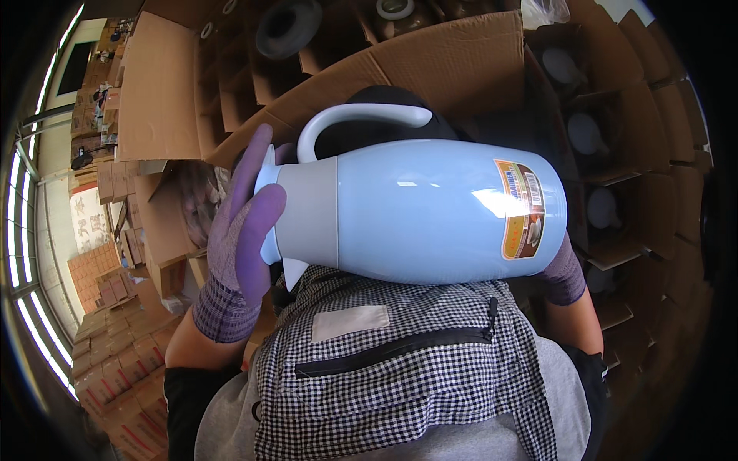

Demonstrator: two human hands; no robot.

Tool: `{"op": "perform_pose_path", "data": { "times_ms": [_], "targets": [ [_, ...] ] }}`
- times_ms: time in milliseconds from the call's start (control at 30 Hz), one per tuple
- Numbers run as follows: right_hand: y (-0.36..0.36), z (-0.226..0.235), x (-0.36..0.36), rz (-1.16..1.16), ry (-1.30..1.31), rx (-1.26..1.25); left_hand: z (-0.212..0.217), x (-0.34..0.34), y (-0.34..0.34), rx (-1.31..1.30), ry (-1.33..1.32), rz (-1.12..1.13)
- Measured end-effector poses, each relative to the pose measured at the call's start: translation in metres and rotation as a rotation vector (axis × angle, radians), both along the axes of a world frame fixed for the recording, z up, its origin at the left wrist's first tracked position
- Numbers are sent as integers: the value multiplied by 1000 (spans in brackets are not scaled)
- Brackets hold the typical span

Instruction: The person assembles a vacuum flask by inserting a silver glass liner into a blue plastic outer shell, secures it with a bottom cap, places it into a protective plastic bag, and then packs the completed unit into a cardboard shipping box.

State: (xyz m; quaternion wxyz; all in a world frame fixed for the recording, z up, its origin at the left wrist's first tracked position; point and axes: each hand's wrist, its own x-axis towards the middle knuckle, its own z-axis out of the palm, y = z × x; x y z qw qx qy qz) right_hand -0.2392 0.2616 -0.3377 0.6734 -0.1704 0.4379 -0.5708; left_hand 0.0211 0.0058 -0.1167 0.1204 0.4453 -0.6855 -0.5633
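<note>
A glossy light-blue vacuum jug (419,211) lies on its side in front of my chest, held up between both hands. It has a grey collar, a pale curved handle on its far side and a colourful sticker near its base. My left hand (240,223), in a purple-coated knit glove, is closed around the lid end at the left, with the spout pointing toward me. At the right, my right hand (565,276), gloved the same way, is against the base end. Most of its fingers are hidden behind the jug.
Beyond the jug stands an open carton (453,65) with cardboard dividers and several round vessels inside. More divided cartons (630,146) holding pale round-topped items line the right. Stacked brown boxes (127,376) fill the left. A checked apron (400,384) covers my front.
</note>
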Motion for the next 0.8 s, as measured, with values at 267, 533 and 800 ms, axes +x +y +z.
{"op": "perform_pose_path", "data": {
  "times_ms": [267,533,800],
  "targets": [
    [2,-4,0,92,259,-242,-15,14,-8,-1,39,-46],
    [1,15,17,10,270,-200,-53,56,-34,-476,51,-338],
    [-105,185,2,36,1143,-585,-153,113,19,-381,207,-192]
  ]
}}
